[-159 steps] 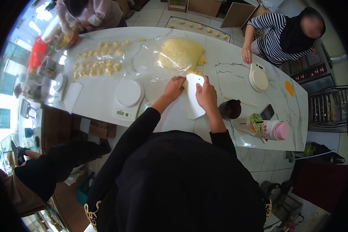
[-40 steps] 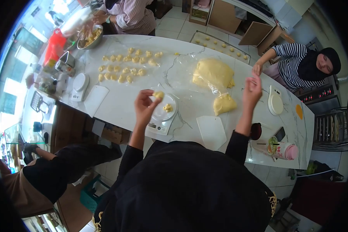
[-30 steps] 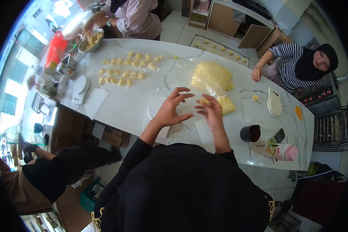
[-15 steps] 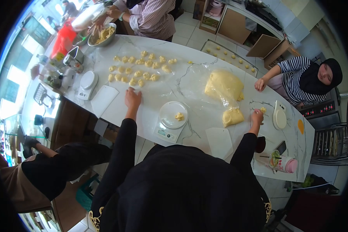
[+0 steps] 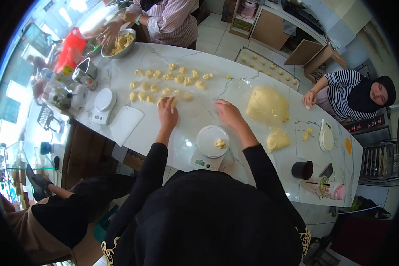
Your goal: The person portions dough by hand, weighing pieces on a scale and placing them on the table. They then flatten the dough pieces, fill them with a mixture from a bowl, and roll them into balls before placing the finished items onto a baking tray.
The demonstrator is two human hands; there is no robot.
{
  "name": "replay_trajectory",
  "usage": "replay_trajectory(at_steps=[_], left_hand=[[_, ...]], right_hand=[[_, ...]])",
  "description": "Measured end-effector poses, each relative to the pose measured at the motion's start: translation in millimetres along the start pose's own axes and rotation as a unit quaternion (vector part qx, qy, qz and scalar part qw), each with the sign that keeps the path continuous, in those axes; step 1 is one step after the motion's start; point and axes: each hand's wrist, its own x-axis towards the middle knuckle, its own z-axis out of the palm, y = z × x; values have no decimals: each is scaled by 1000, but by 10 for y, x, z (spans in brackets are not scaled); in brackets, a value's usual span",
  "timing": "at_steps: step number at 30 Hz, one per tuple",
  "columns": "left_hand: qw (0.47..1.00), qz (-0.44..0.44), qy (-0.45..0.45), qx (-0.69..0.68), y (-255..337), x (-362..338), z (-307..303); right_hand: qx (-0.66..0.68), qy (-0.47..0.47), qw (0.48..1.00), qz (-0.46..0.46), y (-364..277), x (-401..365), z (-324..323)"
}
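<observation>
My left hand [image 5: 168,116] reaches over the marble table to the near row of dough pieces, its fingers bent around a small piece of dough [image 5: 173,104]. To the right, my right hand [image 5: 230,114] hovers with fingers loosely stretched leftward and nothing visible in them. Between my forearms stands a white kitchen scale [image 5: 205,164], with a lump of dough [image 5: 220,143] on its round platform. Rows of yellow dough pieces [image 5: 156,74] lie beyond my left hand. On my right, a large mass of dough [image 5: 267,104] sits under clear plastic, with a smaller block [image 5: 278,140] nearer me.
A white board [image 5: 126,124] and a second scale [image 5: 103,106] lie at left. A dark cup [image 5: 302,170], a phone [image 5: 326,170] and a pink-lidded bottle [image 5: 334,191] stand at right. Co-workers are at a metal bowl [image 5: 118,46] and beside another scale [image 5: 326,138].
My right hand has moved left from the small dough bits at the right to beyond the scale. My left hand stays by the near dough row. The whole view has shifted slightly.
</observation>
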Motion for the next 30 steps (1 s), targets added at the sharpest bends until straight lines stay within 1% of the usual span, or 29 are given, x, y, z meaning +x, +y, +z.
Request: replay_trajectory(at_steps=[1, 2, 3, 5, 6, 8, 9, 11, 12, 13, 14, 15, 16, 17, 18, 19, 20, 21, 22, 23, 24, 25, 26, 27, 28, 29, 30], left_hand=[[999, 0, 2, 45, 56, -1, -2], [999, 0, 6, 46, 61, 14, 4], [997, 5, -15, 71, 54, 28, 8], [992, 20, -51, 112, 14, 28, 0], [992, 20, -50, 112, -9, 31, -4], [995, -20, -90, 43, -49, 24, -4], [998, -6, -56, 25, -75, 27, -6], [999, -2, -53, 8, -147, 67, -17], [999, 4, -51, -10, -168, 84, -19], [999, 3, -52, -11, -192, 114, -21], [996, -25, -82, -24, -198, 145, -42], [992, -52, -113, -38, -193, 166, -60], [991, -52, -114, -39, -172, 174, -72], [983, -126, -65, -118, -125, 179, -98], [960, -199, -15, -195, -84, 186, -128], [960, -200, -17, -195, -89, 187, -143], [967, -172, -73, -171, -147, 188, -119], [970, -143, -129, -146, -166, 214, -116], [970, -144, -131, -146, -156, 232, -83], [960, -186, -199, -72, -88, 287, -65], [939, -223, -262, 3, -52, 335, -41], [940, -221, -260, 2, -24, 349, -49], [955, -207, -212, -7, 0, 335, -56], [967, -191, -165, -17, 7, 298, -46], [968, -185, -168, -18, 15, 256, -39], [977, -179, -115, -6, -30, 189, 7], [983, -170, -62, 4, -54, 148, 29]], right_hand=[[-36, -21, 999, -20, -118, 159, 98], [-72, -41, 996, -41, -239, 320, 181], [-72, -40, 996, -44, -252, 476, 329], [-76, 9, 995, -71, -351, 707, 543], [-76, 9, 994, -73, -410, 772, 579], [-61, -56, 992, -95, -472, 895, 635], [-62, -56, 992, -99, -500, 972, 682], [-45, -124, 991, 30, -502, 1042, 821], [-45, -126, 991, 31, -445, 1051, 901], [-29, -40, 999, 18, -383, 1062, 972], [-12, 46, 999, 7, -385, 1070, 982], [-13, 45, 999, 9, -378, 1088, 982], [90, 59, 991, 75, -365, 1119, 973], [192, 72, 969, 139, -308, 1153, 1001], [191, 72, 969, 141, -263, 1189, 1046], [207, 88, 965, 137, -234, 1215, 1110], [223, 105, 960, 131, -198, 1234, 1180], [224, 105, 960, 132, -331, 1243, 1075], [103, 10, 982, 159, -463, 1227, 966], [-19, -85, 979, 182, -606, 1202, 860], [-20, -83, 980, 182, -676, 1175, 823], [-40, -71, 983, 162, -744, 1148, 778], [-60, -59, 986, 143, -772, 1152, 757], [-60, -55, 986, 145, -696, 1164, 852], [-66, -29, 994, 78, -628, 1160, 956], [-72, -1, 997, 14, -571, 1161, 1030], [-72, 8, 997, 24, -628, 1173, 971]])
